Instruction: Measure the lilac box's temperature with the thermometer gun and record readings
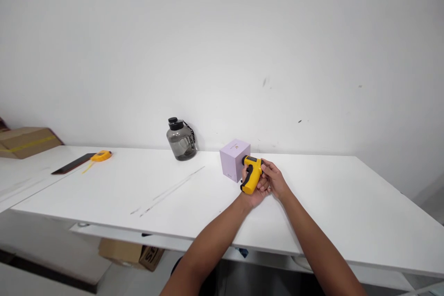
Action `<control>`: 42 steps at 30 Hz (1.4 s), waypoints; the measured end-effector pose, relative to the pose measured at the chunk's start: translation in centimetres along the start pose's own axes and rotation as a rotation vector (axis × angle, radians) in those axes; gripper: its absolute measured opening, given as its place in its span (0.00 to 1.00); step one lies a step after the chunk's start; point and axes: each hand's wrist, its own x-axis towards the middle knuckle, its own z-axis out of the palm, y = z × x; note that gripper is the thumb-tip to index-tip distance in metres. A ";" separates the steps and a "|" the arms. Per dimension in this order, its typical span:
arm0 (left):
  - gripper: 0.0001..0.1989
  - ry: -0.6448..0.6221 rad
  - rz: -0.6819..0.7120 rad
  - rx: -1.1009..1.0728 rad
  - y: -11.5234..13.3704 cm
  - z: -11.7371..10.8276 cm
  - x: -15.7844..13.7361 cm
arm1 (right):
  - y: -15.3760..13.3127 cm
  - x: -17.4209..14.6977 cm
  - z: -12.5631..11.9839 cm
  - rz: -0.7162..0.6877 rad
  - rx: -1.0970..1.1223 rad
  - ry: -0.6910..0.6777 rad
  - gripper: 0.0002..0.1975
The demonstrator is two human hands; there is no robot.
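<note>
A yellow-and-black, pistol-shaped infrared thermometer (pixel 255 179) is in my two hands, its black nose pointing left at a lilac cube-shaped box (pixel 231 163). My left hand (pixel 255 197) is closed on it from below and behind; the tool hides part of that hand. At its rear end, my right hand (pixel 274 178) grips with thumb and fingers. The box stands upright on the white table (pixel 194 199), right beside the thermometer's nose. Whether nose and box touch, I cannot tell.
A grey see-through water jug (pixel 180 141) stands near the wall. Farther left lie an orange tape measure (pixel 101 156) and a long black flat item (pixel 74 163). A cardboard box (pixel 29 141) sits at far left, another carton (pixel 128 253) below the table.
</note>
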 end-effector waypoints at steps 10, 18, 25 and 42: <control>0.39 -0.032 -0.009 -0.016 0.0 -0.1 0.0 | -0.2 -0.2 0.2 0.033 0.045 0.029 0.33; 0.36 -0.004 0.003 -0.015 0.0 -0.1 0.1 | -0.6 -0.5 0.5 0.037 0.033 0.043 0.32; 0.38 -0.006 -0.007 -0.006 0.0 0.2 0.0 | -0.6 -0.4 0.3 0.031 -0.009 0.040 0.31; 0.37 0.020 -0.005 -0.071 0.1 0.5 -0.3 | -0.1 0.0 -0.1 0.014 0.043 0.071 0.32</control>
